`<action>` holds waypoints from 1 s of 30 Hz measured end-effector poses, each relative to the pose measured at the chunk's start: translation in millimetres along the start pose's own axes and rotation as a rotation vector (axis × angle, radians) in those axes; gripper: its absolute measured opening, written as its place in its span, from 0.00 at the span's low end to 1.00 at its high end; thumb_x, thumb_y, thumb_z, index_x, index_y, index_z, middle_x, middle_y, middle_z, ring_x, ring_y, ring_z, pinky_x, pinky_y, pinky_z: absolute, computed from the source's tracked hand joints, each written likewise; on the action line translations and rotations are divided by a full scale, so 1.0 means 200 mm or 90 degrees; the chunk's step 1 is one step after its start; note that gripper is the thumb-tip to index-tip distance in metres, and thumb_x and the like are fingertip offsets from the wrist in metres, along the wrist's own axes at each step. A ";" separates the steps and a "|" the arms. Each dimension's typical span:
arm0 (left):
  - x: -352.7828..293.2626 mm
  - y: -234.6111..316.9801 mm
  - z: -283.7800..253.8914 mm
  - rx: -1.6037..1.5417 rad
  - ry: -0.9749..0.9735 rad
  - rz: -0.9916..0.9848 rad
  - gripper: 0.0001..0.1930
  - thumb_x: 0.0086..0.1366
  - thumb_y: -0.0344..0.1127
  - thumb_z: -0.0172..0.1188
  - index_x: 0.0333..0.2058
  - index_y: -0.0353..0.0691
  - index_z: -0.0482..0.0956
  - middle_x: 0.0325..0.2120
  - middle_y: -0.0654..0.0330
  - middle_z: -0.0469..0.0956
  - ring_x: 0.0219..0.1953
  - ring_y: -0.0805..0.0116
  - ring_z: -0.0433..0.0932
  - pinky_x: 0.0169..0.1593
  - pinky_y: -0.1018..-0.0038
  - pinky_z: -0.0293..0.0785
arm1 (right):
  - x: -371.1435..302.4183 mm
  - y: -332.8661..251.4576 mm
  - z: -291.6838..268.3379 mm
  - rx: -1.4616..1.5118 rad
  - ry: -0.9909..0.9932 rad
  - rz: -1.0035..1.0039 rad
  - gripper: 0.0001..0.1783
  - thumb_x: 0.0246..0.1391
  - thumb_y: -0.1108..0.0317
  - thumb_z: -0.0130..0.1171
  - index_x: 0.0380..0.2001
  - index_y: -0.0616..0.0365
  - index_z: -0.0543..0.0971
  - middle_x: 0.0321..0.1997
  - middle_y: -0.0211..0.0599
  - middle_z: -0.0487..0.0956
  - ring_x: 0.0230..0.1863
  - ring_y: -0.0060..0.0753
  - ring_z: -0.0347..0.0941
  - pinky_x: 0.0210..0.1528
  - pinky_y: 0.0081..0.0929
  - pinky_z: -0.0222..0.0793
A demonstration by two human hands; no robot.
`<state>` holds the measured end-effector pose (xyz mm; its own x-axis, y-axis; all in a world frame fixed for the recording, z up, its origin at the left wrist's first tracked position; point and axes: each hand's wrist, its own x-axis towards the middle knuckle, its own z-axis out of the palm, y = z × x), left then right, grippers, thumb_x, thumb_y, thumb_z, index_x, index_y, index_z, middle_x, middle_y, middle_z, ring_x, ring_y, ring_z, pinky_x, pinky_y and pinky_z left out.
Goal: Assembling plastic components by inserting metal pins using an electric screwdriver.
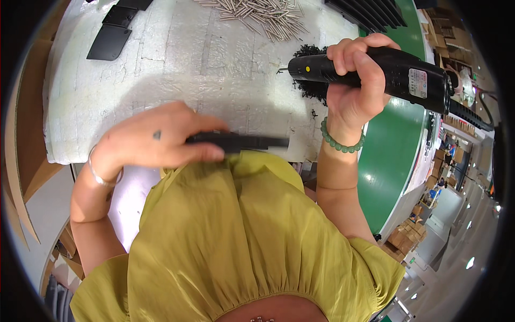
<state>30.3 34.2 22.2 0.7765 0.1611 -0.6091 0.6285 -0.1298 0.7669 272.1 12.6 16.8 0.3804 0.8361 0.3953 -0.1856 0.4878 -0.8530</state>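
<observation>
My right hand [357, 80] is wrapped round a black electric screwdriver [405, 72], held nearly level with its thin bit pointing left. Its tip end is over the edge of a heap of small black screws [312, 91]. Close to my body, my left hand [161, 134] grips a long, narrow black part [255, 141] between thumb and fingers. Motion smears that part, so its details cannot be made out. The two hands are apart, and the bit does not touch the black part.
A white foam-like sheet [214, 80] covers the work surface. Many loose metal pins [268, 19] lie at the far side. Flat black pieces [110, 43] sit far left, ribbed black parts [370, 13] far right. Beyond the sheet's right edge is a green surface [383, 172]. A cable [469, 115] trails from the screwdriver.
</observation>
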 end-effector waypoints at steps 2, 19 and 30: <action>0.05 -0.08 0.01 -0.021 0.090 0.022 0.15 0.59 0.38 0.57 0.42 0.36 0.77 0.34 0.51 0.78 0.38 0.51 0.74 0.41 0.66 0.68 | 0.00 0.00 0.00 -0.001 -0.011 -0.004 0.14 0.38 0.82 0.49 0.34 0.67 0.67 0.18 0.37 0.69 0.16 0.27 0.63 0.23 0.26 0.65; 0.51 -0.02 -0.03 0.213 0.659 0.441 0.09 0.54 0.38 0.64 0.32 0.42 0.81 0.28 0.62 0.77 0.36 0.61 0.72 0.39 0.70 0.71 | -0.04 -0.21 0.00 0.103 -0.187 -0.071 0.19 0.43 0.74 0.50 0.43 0.56 0.66 0.17 0.30 0.65 0.17 0.25 0.59 0.25 0.28 0.59; 0.62 0.01 -0.06 0.234 0.751 0.562 0.07 0.48 0.35 0.66 0.26 0.42 0.80 0.24 0.66 0.79 0.32 0.66 0.75 0.34 0.73 0.73 | -0.05 -0.27 -0.10 0.100 -0.169 -0.122 0.21 0.45 0.71 0.50 0.46 0.52 0.66 0.18 0.27 0.64 0.17 0.24 0.60 0.30 0.30 0.59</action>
<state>127.6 64.7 -48.5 0.5319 0.5472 0.6463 0.1093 -0.8011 0.5884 296.6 -27.1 53.1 0.1774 0.7522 0.6346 -0.2786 0.6568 -0.7007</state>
